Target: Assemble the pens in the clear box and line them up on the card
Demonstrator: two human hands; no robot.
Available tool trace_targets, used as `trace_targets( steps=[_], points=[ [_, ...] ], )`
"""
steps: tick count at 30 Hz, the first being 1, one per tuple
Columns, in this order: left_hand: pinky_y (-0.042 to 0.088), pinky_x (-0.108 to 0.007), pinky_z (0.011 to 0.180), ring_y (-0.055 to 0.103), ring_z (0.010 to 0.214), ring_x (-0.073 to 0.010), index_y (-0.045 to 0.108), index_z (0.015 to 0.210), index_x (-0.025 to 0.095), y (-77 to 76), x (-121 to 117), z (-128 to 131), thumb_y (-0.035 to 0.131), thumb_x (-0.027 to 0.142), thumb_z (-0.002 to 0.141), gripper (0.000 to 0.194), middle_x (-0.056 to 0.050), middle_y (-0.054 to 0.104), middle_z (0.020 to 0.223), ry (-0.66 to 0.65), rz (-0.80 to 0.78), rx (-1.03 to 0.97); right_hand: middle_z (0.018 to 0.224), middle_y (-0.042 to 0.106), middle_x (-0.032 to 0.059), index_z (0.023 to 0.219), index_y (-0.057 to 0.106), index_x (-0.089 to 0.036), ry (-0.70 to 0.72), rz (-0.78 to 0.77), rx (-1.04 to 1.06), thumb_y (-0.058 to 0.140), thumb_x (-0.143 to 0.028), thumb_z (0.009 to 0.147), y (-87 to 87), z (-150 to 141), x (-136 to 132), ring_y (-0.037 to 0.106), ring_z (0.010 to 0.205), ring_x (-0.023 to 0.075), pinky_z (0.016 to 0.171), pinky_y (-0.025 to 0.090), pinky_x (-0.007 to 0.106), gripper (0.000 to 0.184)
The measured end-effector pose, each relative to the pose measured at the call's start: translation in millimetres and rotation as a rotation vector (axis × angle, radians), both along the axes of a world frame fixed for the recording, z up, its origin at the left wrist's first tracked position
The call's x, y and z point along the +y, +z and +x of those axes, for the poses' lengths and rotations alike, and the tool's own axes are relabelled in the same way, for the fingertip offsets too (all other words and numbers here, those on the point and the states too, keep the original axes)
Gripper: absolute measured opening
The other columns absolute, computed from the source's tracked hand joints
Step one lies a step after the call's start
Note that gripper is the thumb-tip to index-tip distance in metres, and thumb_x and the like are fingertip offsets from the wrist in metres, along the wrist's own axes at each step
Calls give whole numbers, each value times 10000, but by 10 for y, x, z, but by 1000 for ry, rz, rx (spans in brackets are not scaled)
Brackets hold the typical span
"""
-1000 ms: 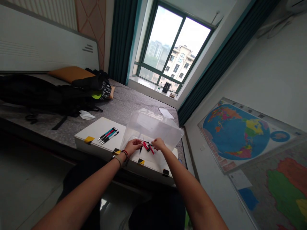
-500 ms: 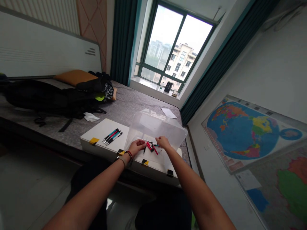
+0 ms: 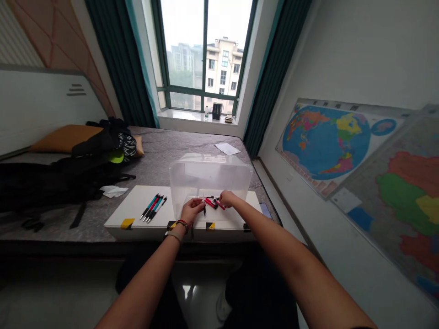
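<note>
The open bin [image 3: 211, 176] looks like clear, faintly cloudy plastic, smooth with soft highlights. The white box [image 3: 128, 201] beneath it is smooth and matt. At left, the pens [image 3: 153, 208] have metallic-looking tips. The far curtains [image 3: 118, 64] are folded cloth; the near floor tiles [image 3: 197, 278] are glossy.

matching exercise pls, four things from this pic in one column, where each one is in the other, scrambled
Things
1. row of pens
2. world map
3. red pieces
4. orange cushion

Places
A. between the left hand and right hand
B. on the grey mattress
C. on the white surface, left of both hands
D. on the right-hand wall

Pairs: 1-C, 2-D, 3-A, 4-B
</note>
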State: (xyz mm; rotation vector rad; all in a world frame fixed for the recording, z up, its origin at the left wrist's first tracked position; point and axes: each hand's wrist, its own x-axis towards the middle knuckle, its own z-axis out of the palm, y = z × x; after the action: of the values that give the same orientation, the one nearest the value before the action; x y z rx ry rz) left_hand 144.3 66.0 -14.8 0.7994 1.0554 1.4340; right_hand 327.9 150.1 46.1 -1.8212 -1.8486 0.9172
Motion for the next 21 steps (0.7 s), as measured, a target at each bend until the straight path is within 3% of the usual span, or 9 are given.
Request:
trace_targets(
  steps=[5,8,12,16,18,21],
  points=[
    [535,-335,827,672,823,-156,616,914,141,7,-5,-3,858,338,546,483,-51,703,861,-19,4,24,513,627,35,606,685,-174,8,8,-99,754,-88,492,-120,11,-152,648,623,216,575,456,253,159],
    [532,-337,832,669,834,-159,607,917,144,23,-13,4,854,336,547,484,-47,695,859,-27,5,34,684,686,57,753,714,-166,-19,80,-79,750,-107,515,-249,19,-251,653,737,216,624,447,241,248],
    [527,-344,839,665,853,-167,607,934,150,47,-26,9,841,346,554,487,-49,686,876,-14,12,28,737,676,21,1046,674,-158,-75,123,190,682,-180,669,-418,53,-417,613,609,129,596,445,208,378],
    [516,-341,861,661,857,-150,613,1016,172,49,-44,-24,801,332,601,483,-30,674,875,12,26,-27,771,643,-31,1361,444,-205,-152,193,522,630,-187,724,-499,110,-572,534,490,77,493,439,184,664],
    [514,-350,880,657,832,-140,622,1026,175,44,-53,-45,766,323,634,443,-21,671,833,10,15,-48,769,625,-47,1395,392,-234,-134,202,638,634,-202,720,-511,139,-606,516,486,71,467,439,178,718],
    [515,-355,900,645,791,-126,649,1006,166,47,-56,-52,725,287,655,379,-17,666,788,0,-26,-100,700,603,-56,1311,483,-210,-59,146,746,637,-226,718,-530,169,-595,502,475,77,445,447,183,613]
  ],
)
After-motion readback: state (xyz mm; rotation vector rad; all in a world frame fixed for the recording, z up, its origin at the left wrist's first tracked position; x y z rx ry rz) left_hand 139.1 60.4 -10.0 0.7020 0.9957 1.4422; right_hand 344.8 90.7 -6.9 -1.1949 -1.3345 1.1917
